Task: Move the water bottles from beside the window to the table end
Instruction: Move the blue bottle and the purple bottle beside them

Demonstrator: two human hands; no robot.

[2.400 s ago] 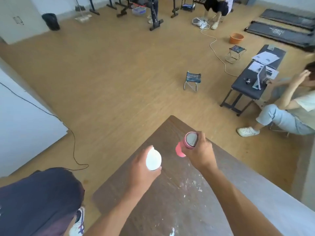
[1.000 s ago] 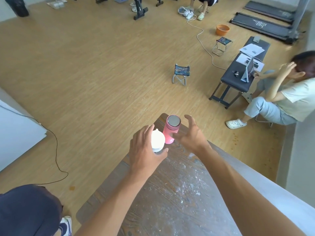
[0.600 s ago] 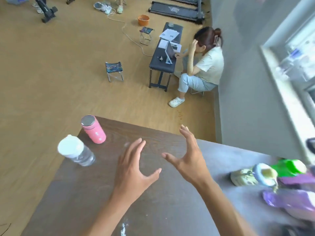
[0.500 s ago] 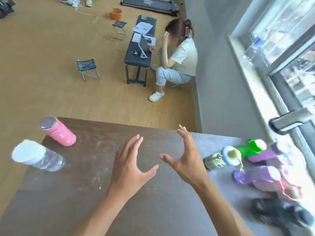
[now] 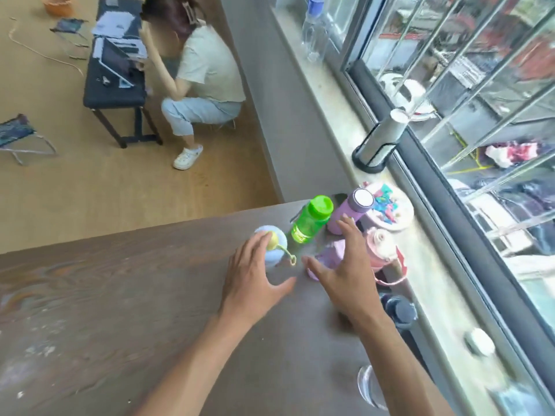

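Observation:
Several bottles stand at the window end of the dark wooden table (image 5: 120,295). My left hand (image 5: 252,280) is open, its fingertips at a pale blue bottle with a yellow-green cap (image 5: 274,246). My right hand (image 5: 345,271) is open, spread over a purple bottle (image 5: 329,256) that it partly hides. Behind them stand a green bottle (image 5: 310,219), a lilac bottle with a white lid (image 5: 353,210) and a pink bottle with a strap (image 5: 380,247). A dark bottle (image 5: 399,310) stands right of my right forearm.
A window sill (image 5: 330,94) runs along the right, bearing a silver flask (image 5: 380,139), a clear plastic bottle (image 5: 313,34) and a round dish of coloured bits (image 5: 387,211). A person (image 5: 195,73) crouches by a black bench (image 5: 114,79) on the wooden floor. A clear bottle (image 5: 369,385) stands near my right arm.
I let go of the pink and clear bottles at the far table end. My view swung right to the window, and both open hands moved onto the bottle group.

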